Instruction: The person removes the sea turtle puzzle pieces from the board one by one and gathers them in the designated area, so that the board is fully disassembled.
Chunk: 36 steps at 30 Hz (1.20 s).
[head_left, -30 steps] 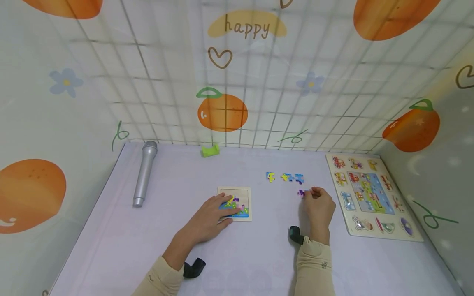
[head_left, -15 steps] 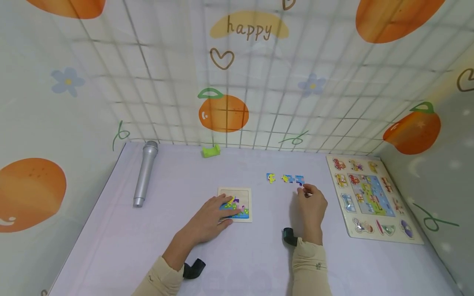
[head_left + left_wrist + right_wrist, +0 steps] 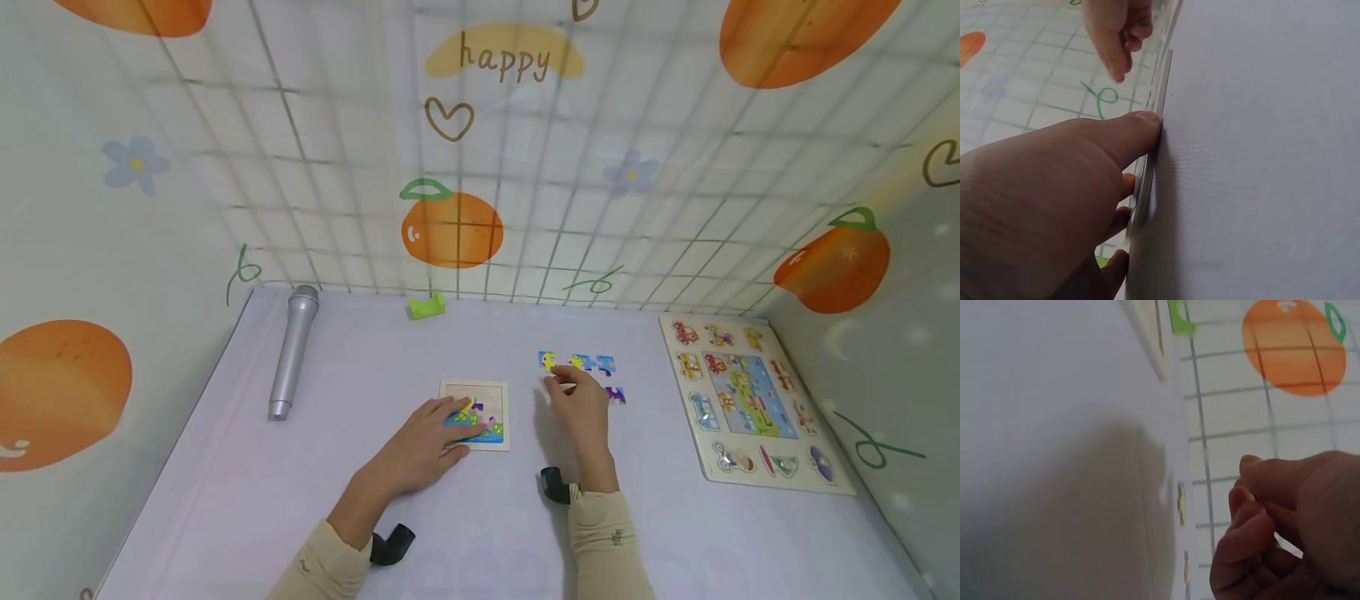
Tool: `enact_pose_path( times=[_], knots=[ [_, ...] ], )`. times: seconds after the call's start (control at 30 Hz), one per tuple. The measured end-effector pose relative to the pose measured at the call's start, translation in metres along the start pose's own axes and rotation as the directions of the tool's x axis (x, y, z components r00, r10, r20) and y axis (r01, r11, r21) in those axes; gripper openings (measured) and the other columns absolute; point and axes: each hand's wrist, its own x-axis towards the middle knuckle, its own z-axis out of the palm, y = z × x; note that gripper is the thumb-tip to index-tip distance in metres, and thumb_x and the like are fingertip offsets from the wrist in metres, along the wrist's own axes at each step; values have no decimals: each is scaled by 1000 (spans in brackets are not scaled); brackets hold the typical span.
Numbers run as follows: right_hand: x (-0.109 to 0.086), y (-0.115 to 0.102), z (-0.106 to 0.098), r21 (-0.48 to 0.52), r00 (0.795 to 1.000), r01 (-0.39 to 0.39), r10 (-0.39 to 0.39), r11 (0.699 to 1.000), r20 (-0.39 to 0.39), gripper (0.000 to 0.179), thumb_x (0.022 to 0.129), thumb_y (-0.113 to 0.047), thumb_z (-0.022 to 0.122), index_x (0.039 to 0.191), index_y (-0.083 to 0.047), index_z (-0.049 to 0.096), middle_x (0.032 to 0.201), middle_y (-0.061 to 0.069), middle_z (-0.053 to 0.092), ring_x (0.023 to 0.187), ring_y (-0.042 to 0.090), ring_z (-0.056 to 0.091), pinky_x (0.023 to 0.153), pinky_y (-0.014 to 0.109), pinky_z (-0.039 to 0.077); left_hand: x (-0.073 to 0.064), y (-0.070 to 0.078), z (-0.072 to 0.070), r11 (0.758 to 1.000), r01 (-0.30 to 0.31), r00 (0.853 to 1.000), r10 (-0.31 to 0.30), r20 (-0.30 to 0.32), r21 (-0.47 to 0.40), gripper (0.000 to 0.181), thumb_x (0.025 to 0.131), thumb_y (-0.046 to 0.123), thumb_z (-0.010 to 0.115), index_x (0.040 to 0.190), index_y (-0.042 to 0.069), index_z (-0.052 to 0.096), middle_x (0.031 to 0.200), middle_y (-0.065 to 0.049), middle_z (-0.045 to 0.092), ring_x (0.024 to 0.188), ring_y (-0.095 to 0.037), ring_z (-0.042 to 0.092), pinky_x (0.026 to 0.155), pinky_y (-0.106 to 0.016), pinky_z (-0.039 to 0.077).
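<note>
- The square, pale wooden puzzle frame (image 3: 489,390) lies flat on the whitish tabletop (image 3: 360,358), in front of the person.
- The part that is done seems to be the lower one: joined blue, green and purple pieces (image 3: 495,434) fill it, although fingers hide some of them.
- The upper part of this frame shows bare wood, so I judge the work unfinished.
- Loose pieces remain to the right: a yellow-and-blue one (image 3: 547,360), another yellow-and-blue one (image 3: 577,361), a blue one (image 3: 606,363) and, nearer, a purple one (image 3: 616,395).
- The left hand (image 3: 420,444) is not clenched; its extended fingers rest on the filled part.
- The right hand (image 3: 583,412) has thumb and forefinger brought together near the loose pieces; whether they grasp one, I cannot tell.
</note>
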Motion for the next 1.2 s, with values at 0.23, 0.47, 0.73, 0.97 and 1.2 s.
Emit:
enact_pose_path(
  times=[0.23, 0.47, 0.73, 0.97, 1.2],
  knots=[
    [-15, -26, 19, 5, 967, 113, -111, 994, 231, 23, 95, -20, 73, 117, -12, 77, 103, 5, 74, 81, 17, 64, 65, 24, 51, 0, 0, -2, 1000, 2, 1000, -2, 18, -13, 42, 104, 39, 58, 146, 40, 55, 168, -4, 30, 152, -30, 30, 124, -51, 30],
    [-27, -39, 37, 8, 894, 262, -245, 965, 374, 24, 97, -16, 70, 120, -9, 75, 102, 6, 73, 80, 14, 64, 68, 27, 55, 0, 2, -5, 999, -20, 1000, 21, 8, -28, 44, 103, 36, 60, 147, 35, 56, 168, -12, 28, 153, -35, 30, 125, -55, 28],
    [-28, -40, 45, -52, 866, 317, -267, 947, 422, 25, 99, -13, 67, 122, -11, 75, 97, 3, 69, 73, 11, 55, 62, 24, 47, -1, 2, -4, 1000, -20, 1000, 20, 11, -3, 43, 104, 37, 60, 147, 33, 56, 168, -11, 28, 154, -34, 30, 126, -55, 26],
    [-25, -37, 50, -67, 845, 360, -295, 931, 445, 24, 99, -14, 66, 122, -15, 76, 103, 2, 70, 73, 11, 54, 65, 26, 47, -2, 1, -4, 1000, -15, 1000, 15, 19, -19, 43, 103, 37, 60, 146, 31, 58, 169, -10, 28, 154, -35, 30, 126, -56, 26],
    [-24, -39, 51, -73, 856, 338, -274, 938, 439, 18, 98, -15, 67, 114, -15, 76, 99, 0, 68, 76, 10, 56, 71, 30, 50, -2, 1, -5, 1000, -14, 999, 15, 33, -18, 43, 104, 37, 59, 146, 31, 57, 169, -10, 27, 155, -34, 28, 126, -56, 24]
  ],
)
